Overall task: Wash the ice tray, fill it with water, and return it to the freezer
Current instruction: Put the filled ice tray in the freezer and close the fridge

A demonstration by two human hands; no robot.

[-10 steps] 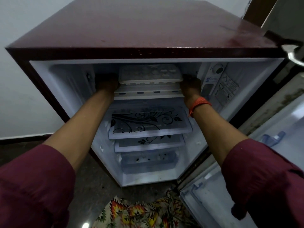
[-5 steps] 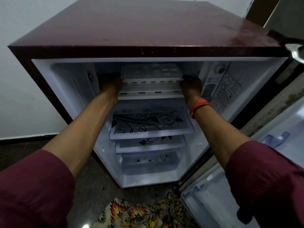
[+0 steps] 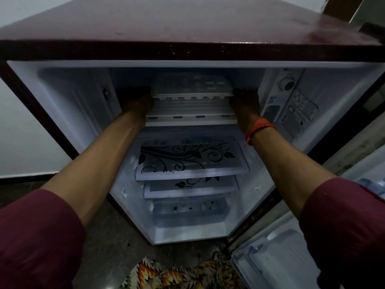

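A white ice tray (image 3: 190, 85) lies flat inside the freezer compartment (image 3: 133, 78) at the top of an open maroon fridge (image 3: 187, 24). My left hand (image 3: 138, 103) grips the tray's left end, deep in shadow. My right hand (image 3: 245, 105), with an orange thread on the wrist, grips its right end. The tray's front rim shows a row of small notches; its cells are dim and their contents cannot be made out. The fingertips of both hands are hidden in the dark.
Below the freezer, a white drip tray (image 3: 191, 117), two glass shelves (image 3: 191, 161) with black floral print and a clear crisper drawer (image 3: 189, 211). A thermostat panel (image 3: 289, 101) is on the right wall. The open door (image 3: 291, 257) stands at the right. A patterned cloth (image 3: 177, 274) lies on the floor.
The tray has slid further back into the freezer with both hands still on its ends. The view has moved closer to the fridge.
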